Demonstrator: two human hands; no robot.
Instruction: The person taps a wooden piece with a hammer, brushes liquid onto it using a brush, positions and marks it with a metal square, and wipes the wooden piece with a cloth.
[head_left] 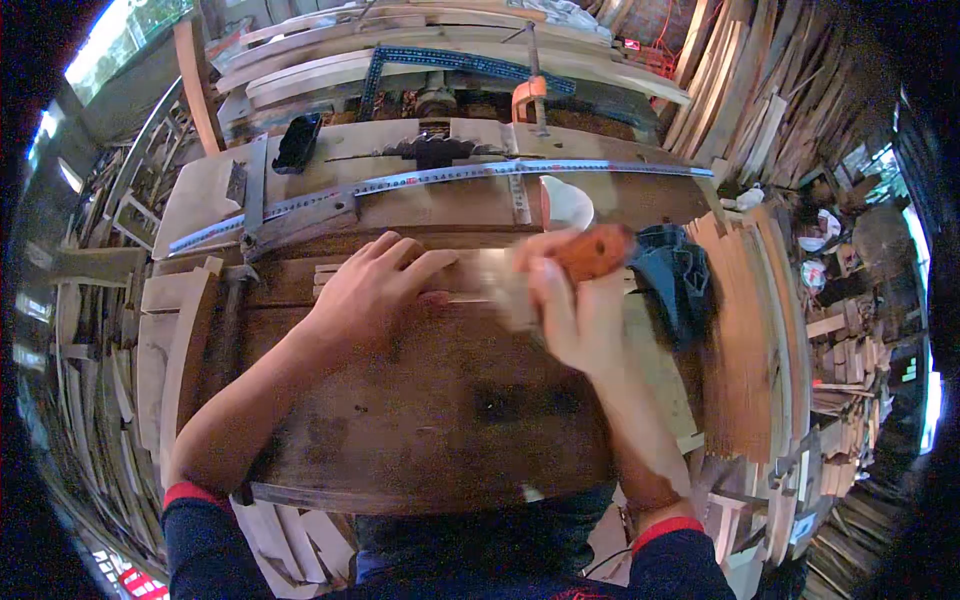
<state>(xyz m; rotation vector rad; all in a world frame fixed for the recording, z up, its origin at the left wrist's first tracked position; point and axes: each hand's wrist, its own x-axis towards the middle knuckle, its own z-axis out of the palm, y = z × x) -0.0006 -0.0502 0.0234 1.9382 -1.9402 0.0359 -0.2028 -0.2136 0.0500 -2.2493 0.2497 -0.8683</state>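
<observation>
My left hand (370,287) lies over a narrow pale wooden strip (470,262) on the dark workbench (430,400). Its fingers curl over the far side, with the thumb along the near side. In my right hand (580,310) is a brush (597,252) with an orange-brown wooden handle that has a dark hole in its end. Motion smears the brush's pale head, held over the strip; whether they touch I cannot tell. A white cup (570,205) lies tilted just beyond my right hand. Dark blue cloth (672,285) lies to the right.
A measuring tape (440,178) stretches across the bench's far part, near a saw blade (435,148). A hammer (233,310) lies at left, and a black tray (297,143) behind. An orange clamp (530,95) stands at the back. Thin boards (745,340) are stacked at right.
</observation>
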